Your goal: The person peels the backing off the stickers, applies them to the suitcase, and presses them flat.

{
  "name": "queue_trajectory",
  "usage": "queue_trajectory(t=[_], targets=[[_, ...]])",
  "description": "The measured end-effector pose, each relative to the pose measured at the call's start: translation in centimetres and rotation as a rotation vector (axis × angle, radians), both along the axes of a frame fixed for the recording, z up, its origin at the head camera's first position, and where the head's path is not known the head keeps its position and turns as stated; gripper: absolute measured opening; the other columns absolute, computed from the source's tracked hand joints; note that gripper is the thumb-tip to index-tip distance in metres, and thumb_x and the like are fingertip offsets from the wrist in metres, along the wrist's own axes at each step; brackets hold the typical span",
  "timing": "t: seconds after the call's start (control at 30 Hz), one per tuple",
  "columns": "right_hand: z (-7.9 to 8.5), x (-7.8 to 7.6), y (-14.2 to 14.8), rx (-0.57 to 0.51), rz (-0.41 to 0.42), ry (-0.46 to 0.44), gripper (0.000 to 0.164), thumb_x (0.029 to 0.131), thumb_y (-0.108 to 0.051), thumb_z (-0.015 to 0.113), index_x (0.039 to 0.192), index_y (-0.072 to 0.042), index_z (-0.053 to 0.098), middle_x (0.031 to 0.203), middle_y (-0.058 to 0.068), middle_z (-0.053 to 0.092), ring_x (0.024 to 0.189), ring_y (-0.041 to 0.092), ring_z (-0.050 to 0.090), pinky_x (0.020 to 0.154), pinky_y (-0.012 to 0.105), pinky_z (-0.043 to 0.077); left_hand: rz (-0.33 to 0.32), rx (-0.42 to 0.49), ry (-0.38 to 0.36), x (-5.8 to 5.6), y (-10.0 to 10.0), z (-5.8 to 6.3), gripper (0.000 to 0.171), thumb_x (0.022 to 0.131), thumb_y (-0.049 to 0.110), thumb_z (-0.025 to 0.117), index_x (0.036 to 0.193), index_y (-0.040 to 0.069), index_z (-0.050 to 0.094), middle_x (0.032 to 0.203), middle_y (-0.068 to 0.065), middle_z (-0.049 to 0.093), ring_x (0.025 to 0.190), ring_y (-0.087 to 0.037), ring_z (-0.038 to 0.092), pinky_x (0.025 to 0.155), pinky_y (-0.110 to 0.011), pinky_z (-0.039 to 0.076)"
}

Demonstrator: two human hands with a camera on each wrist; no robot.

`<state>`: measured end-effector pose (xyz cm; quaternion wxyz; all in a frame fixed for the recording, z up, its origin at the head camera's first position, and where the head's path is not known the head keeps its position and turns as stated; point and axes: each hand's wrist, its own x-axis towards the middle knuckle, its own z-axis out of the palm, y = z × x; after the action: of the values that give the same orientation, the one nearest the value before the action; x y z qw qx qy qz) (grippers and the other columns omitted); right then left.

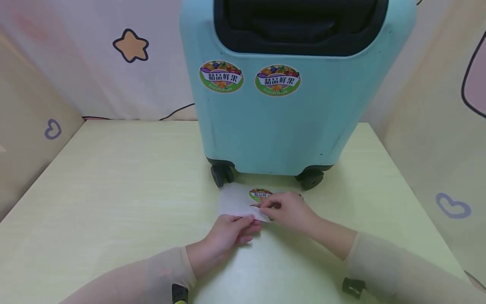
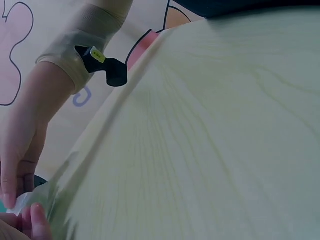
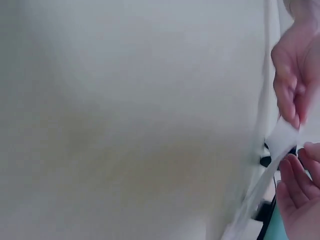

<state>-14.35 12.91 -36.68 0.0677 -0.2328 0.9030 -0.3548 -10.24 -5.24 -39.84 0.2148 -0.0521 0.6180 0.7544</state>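
Note:
A white sticker sheet (image 1: 233, 202) lies low in front of the suitcase, its near edge lifted. My left hand (image 1: 231, 234) grips that near edge between thumb and fingers. Over the sheet's right part, my right hand (image 1: 290, 211) pinches with thumb and forefinger at an oval fruit sticker near the edge, mostly hidden by the fingers. Another fruit sticker (image 1: 259, 194) shows beside the fingertips. The light blue suitcase (image 1: 273, 131) stands behind, bearing a left oval sticker (image 1: 222, 77) and a right oval sticker (image 1: 278, 80) side by side. In the right wrist view the sheet (image 3: 283, 140) stretches between both hands.
Black wheels (image 1: 222, 174) carry the suitcase on the pale wood-grain table (image 1: 114, 190). Curtains with a star (image 1: 130, 45) and hearts surround the table. Dark camera mounts (image 1: 354, 288) sit on both sleeves.

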Motion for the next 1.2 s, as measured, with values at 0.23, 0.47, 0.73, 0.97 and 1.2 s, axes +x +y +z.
queue_trajectory(t=[0.23, 0.47, 0.73, 0.97, 1.2], targets=[[0.6, -1.1, 1.7, -0.036, -0.119, 0.005, 0.009, 0.085, -0.017, 0.068, 0.089, -0.010, 0.072, 0.083, -0.004, 0.068, 0.076, 0.012, 0.060, 0.073, 0.031, 0.050, -0.015, 0.027, -0.142, 0.1, 0.0, 0.2, 0.031, 0.096, 0.017, 0.049, 0.108, -0.009, 0.059, 0.089, -0.012, 0.070, 0.077, -0.014, 0.068, 0.060, -0.022, 0.053], [1.2, -1.4, 3.7, -0.073, -0.231, 0.077, 0.011, 0.088, -0.015, 0.065, 0.092, -0.006, 0.070, 0.084, 0.001, 0.067, 0.077, 0.016, 0.060, 0.071, 0.032, 0.050, -0.071, 0.044, -0.182, 0.2, 0.0, 0.3, 0.036, 0.098, 0.019, 0.042, 0.113, -0.010, 0.056, 0.089, -0.008, 0.069, 0.079, -0.015, 0.068, 0.061, -0.022, 0.053], [2.4, -0.3, 3.8, -0.099, -0.171, 0.296, 0.010, 0.085, -0.009, 0.068, 0.094, -0.005, 0.069, 0.088, 0.003, 0.067, 0.080, 0.016, 0.062, 0.073, 0.037, 0.052, -0.146, 0.038, -0.205, 0.2, -0.1, 0.9, 0.039, 0.096, 0.031, 0.049, 0.106, -0.005, 0.062, 0.089, -0.009, 0.069, 0.077, -0.014, 0.068, 0.063, -0.022, 0.053], [3.0, 0.1, 2.6, -0.044, 0.093, 0.850, 0.013, 0.076, -0.003, 0.074, 0.088, -0.003, 0.070, 0.088, 0.005, 0.069, 0.080, 0.017, 0.066, 0.067, 0.032, 0.054, -0.105, 0.105, -0.053, -0.7, -0.3, 3.8, 0.040, 0.095, 0.024, 0.054, 0.115, -0.011, 0.057, 0.096, -0.011, 0.069, 0.088, -0.016, 0.067, 0.072, -0.023, 0.052], [3.5, 0.3, 1.1, -0.070, 0.335, 1.293, 0.021, 0.091, -0.002, 0.049, 0.083, 0.000, 0.069, 0.086, 0.006, 0.070, 0.070, 0.018, 0.065, 0.062, 0.032, 0.053, -0.086, 0.041, 0.074, -1.9, -0.2, 5.4, 0.037, 0.092, 0.022, 0.058, 0.116, -0.007, 0.060, 0.100, -0.013, 0.069, 0.091, -0.017, 0.067, 0.075, -0.027, 0.052]])
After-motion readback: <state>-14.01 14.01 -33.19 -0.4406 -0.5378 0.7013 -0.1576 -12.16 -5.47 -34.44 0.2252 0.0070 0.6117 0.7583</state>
